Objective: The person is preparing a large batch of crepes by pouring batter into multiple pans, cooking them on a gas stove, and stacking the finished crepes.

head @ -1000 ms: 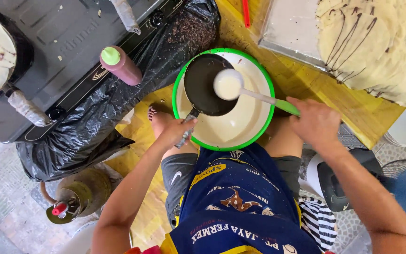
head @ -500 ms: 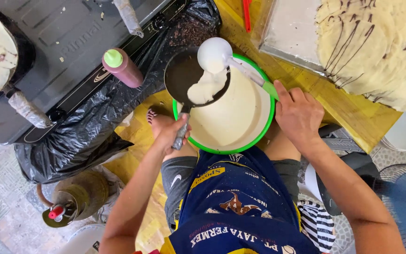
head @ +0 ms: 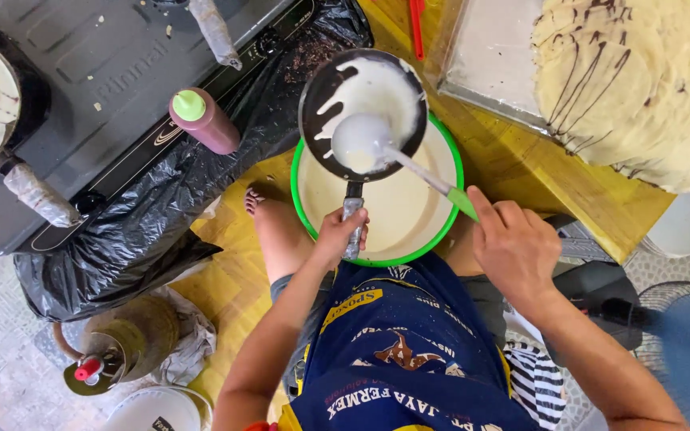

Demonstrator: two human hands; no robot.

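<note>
a pink squeeze bottle [head: 205, 121] with a light green cap lies tilted on the black stove top [head: 81, 88], well up and to the left of the left hand [head: 340, 231]. a crumpled black plastic sheet [head: 145, 215] drapes from under the stove, spreading left of that hand. farther down and left stands a dull green gas cylinder [head: 125, 351] with a red valve knob, and beside it the rim of a white bucket [head: 161, 409]. the apron [head: 409, 359] just below both hands is dark blue with white and yellow lettering and a small brown emblem.

the left hand is closed in a fist around the wrapped handle of a small black pan [head: 363, 112], forearm running up from the lower left. the pan sits tilted just above the hand, over the far rim of a green-rimmed bowl of pale batter [head: 397, 219], and its dark face is partly coated with white batter.

the right hand [head: 515, 243] is to the right of the bowl, fingers curled and pressed together around the green end of a ladle [head: 365, 140], index finger laid along the handle. the ladle's white shaft runs up and left from the hand, and its round cup rests inside the pan, full of batter.

well up and right of the right hand, a stack of thin pale crepes [head: 640, 80] streaked with dark chocolate lies on a metal tray [head: 489, 64]. a red tool [head: 417, 28] lies on the yellow wooden table [head: 537, 168] above the bowl.
</note>
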